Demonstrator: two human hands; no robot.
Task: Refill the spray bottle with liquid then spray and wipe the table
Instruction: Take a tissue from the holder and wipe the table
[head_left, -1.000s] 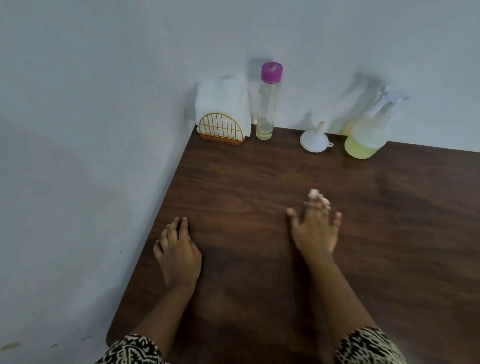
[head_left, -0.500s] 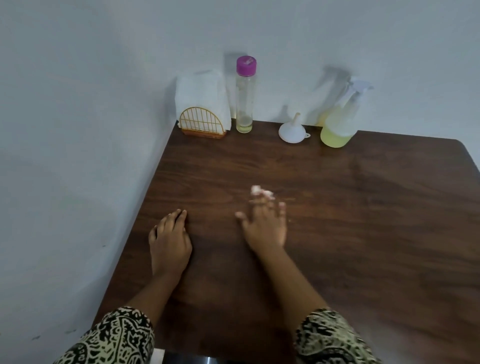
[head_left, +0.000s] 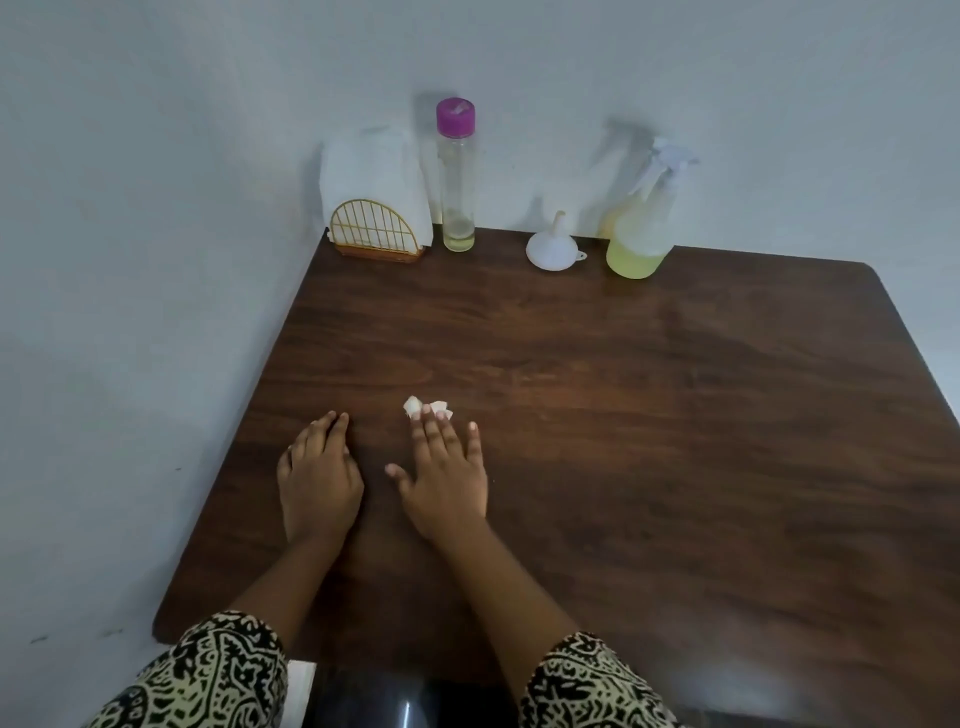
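Two hands on a wooden table (head_left: 675, 415), a tissue wad (head_left: 426, 409) under the right one.

The right hand (head_left: 444, 478) lies flat with straight, spread fingers whose tips press the white wad, covering much of it. The left hand (head_left: 318, 480) rests palm-down just beside it, fingers straight and together. Along the far edge, against the wall (head_left: 156, 208), stand a napkin holder (head_left: 375, 231) with napkins (head_left: 371, 166), a tall bottle (head_left: 456, 176) with purple cap, a funnel (head_left: 553, 247) and the spray bottle (head_left: 641, 228) holding yellowish liquid, its nozzle blurred. A dark object (head_left: 405, 701) is cut off at the bottom.
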